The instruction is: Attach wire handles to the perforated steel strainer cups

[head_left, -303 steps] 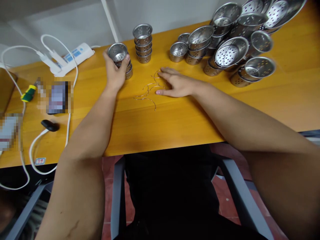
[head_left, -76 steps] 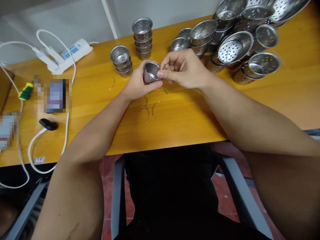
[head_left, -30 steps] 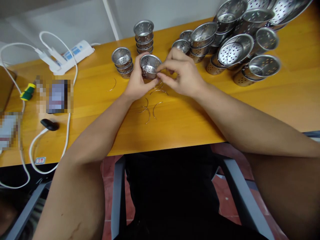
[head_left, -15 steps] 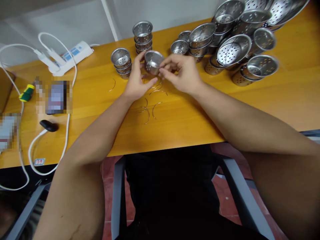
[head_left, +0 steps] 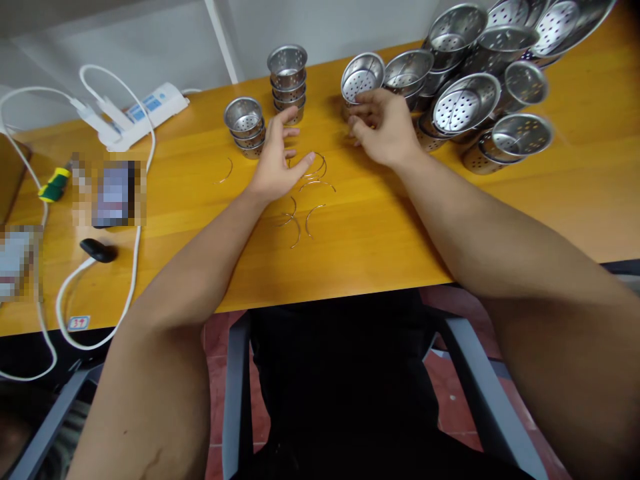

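My left hand is open above the table, its fingers spread and nothing in them. Just behind it stands a stack of small perforated steel cups, with a shorter stack of cups to its left. My right hand is beside a perforated cup on the right; its fingers are bent but apart, and they partly hide the cup's lower side. Several thin curved wires lie on the table between and below my hands.
Many larger perforated steel cups crowd the right side, some nested and tilted. At left are a white power strip with cables, a blurred phone, a green-yellow screwdriver handle and a black object. A chair arm is below.
The small cup held between both hands has gone to the right, where a cup now tops the small stack. My right hand moved right with it; my left hand stayed and is empty.
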Action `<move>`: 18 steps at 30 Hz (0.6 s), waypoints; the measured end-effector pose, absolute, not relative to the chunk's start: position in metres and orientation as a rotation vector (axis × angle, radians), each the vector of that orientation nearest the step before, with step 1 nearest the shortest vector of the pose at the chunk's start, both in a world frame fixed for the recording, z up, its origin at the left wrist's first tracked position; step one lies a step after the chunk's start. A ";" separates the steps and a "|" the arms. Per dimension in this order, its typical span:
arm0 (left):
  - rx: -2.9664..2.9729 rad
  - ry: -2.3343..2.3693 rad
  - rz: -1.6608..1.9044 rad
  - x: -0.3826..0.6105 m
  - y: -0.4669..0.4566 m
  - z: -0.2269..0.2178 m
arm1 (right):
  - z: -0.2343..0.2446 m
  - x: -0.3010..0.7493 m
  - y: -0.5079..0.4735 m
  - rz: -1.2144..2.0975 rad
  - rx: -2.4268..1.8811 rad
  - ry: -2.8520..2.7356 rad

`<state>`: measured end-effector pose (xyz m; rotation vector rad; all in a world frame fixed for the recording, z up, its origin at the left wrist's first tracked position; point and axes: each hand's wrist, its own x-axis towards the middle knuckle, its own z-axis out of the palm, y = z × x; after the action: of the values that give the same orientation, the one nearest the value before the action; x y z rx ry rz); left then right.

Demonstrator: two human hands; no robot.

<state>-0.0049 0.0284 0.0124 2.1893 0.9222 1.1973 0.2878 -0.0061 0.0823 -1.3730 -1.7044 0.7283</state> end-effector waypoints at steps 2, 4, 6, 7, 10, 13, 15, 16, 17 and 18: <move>2.233 0.900 1.200 -0.005 0.027 0.011 | 0.088 0.283 -0.011 0.779 -1.401 -1.637; 2.260 0.890 1.205 -0.005 0.027 0.009 | 0.092 0.280 -0.015 0.829 -1.400 -1.563; 2.268 0.890 1.209 -0.005 0.028 0.009 | 0.094 0.278 -0.017 0.854 -1.375 -1.525; 2.270 0.894 1.219 -0.005 0.029 0.012 | 0.095 0.278 -0.018 0.850 -1.357 -1.528; 2.317 0.927 1.396 -0.009 0.032 0.030 | 0.095 0.281 -0.021 0.770 -1.321 -1.585; 2.370 0.962 1.830 -0.022 0.028 0.057 | 0.097 0.283 -0.025 0.661 -1.339 -1.677; 2.377 1.038 1.764 -0.036 0.016 0.074 | 0.098 0.282 -0.028 0.617 -1.358 -1.743; 2.402 1.052 1.595 -0.042 0.007 0.081 | 0.098 0.282 -0.028 0.600 -1.360 -1.770; 2.417 1.032 1.436 -0.048 -0.002 0.088 | 0.098 0.281 -0.029 0.586 -1.355 -1.790; 2.424 0.994 1.307 -0.053 -0.011 0.093 | 0.099 0.280 -0.029 0.571 -1.342 -1.800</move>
<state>-0.0534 -0.0109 0.0933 2.4235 0.9942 1.3073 0.2799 -0.0293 0.0988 -1.3421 -1.8004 0.5712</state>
